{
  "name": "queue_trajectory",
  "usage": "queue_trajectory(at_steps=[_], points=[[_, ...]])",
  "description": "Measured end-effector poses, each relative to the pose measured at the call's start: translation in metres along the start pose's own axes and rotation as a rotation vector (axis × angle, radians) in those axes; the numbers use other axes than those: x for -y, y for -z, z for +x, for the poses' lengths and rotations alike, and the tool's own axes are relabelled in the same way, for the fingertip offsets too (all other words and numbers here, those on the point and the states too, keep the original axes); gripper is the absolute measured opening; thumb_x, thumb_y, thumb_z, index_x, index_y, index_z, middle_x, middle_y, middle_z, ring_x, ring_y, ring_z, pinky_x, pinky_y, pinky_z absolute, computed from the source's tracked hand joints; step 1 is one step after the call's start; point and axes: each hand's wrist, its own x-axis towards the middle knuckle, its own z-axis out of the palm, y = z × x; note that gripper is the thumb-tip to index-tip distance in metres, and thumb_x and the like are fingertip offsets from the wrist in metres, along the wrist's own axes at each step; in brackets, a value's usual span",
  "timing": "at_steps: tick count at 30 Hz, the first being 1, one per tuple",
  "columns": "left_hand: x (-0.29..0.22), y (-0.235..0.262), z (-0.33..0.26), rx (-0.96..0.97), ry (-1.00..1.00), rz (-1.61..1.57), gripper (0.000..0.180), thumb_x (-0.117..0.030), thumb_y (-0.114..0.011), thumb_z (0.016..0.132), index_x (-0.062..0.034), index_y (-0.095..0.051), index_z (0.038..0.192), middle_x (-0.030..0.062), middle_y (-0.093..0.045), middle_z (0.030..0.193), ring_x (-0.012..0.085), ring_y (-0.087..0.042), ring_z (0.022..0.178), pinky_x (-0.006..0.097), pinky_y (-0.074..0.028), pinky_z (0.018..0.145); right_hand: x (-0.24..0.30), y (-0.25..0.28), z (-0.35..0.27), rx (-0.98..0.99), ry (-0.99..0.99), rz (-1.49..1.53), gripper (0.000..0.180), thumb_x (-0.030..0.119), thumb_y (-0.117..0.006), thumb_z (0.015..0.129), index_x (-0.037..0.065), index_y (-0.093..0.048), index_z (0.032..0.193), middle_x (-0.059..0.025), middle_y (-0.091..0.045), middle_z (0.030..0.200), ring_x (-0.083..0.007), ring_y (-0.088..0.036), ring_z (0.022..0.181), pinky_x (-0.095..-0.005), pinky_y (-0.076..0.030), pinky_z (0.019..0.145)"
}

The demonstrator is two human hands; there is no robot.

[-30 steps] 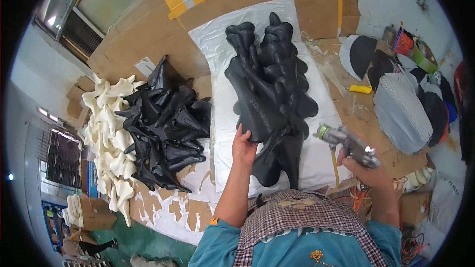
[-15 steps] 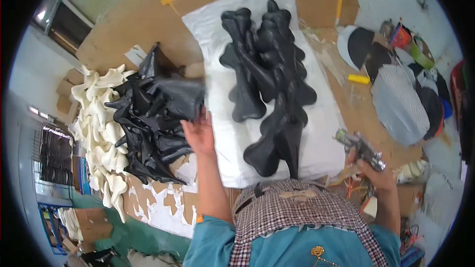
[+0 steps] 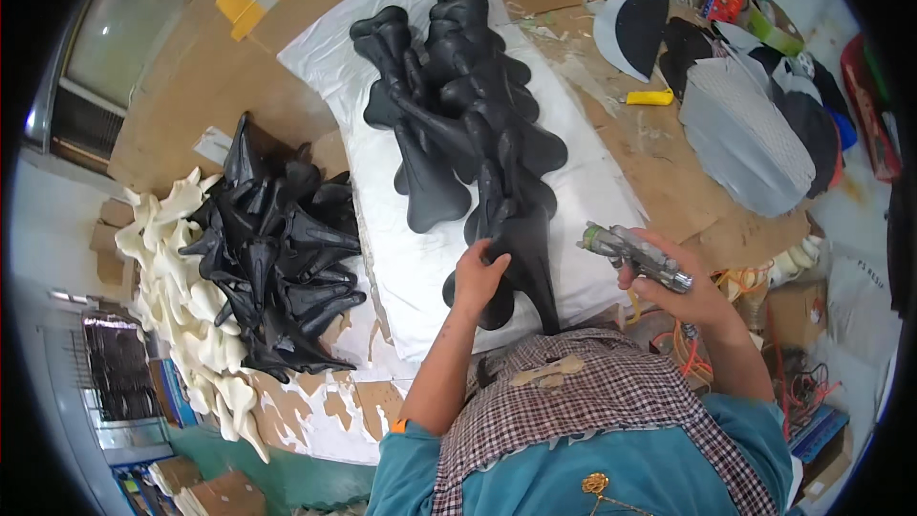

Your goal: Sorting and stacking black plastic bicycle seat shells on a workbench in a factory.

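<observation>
Several glossy black bone-shaped pieces lie on a white cloth in front of me. My left hand is at the near end of the group, its fingers and thumb closed on the edge of the nearest black bone-shaped piece. To its right, my right hand is wrapped round a grimy metal hand tool. This tool has a cylindrical body and a greenish end that points left, towards the black pieces. A gap separates the tool from them.
Left of the cloth are heaps of black bone-shaped pieces and cream ones. At the right lie a yellow-handled tool, grey and black curved sheets and orange cords. Cardboard covers the table.
My left hand has gone from the black heap to the near black piece on the cloth. My right hand has brought the tool slightly left and up. The whole view has shifted.
</observation>
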Motion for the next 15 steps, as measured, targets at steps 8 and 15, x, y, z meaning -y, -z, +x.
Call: queue_trajectory(at_steps=[8,15], points=[[-0.059,0.054,0.026,0.185,-0.009,-0.709,0.017,-0.003,-0.064,0.078,0.0009,-0.061,0.095,0.0041,-0.062,0.076,0.011,-0.056,0.061,0.023,-0.045,0.057,0.016,0.004,-0.047,-0.085,0.02,-0.009,0.053,0.003,-0.063,0.079,0.003,-0.042,0.128,-0.0063,-0.059,0.099,-0.0125,-0.058,0.087,-0.0275,-0.047,0.077],[-0.05,0.14,0.07,-0.015,-0.038,-1.012,0.013,-0.003,-0.062,0.081,-0.0001,-0.058,0.093,0.0071,-0.06,0.075,0.016,-0.055,0.058,0.027,-0.045,0.055,0.038,-0.029,-0.1,0.043,0.024,-0.347,0.054,0.004,-0.065,0.074,0.004,-0.047,0.125,-0.0053,-0.062,0.081,-0.0113,-0.059,0.071,-0.0259,-0.047,0.066]])
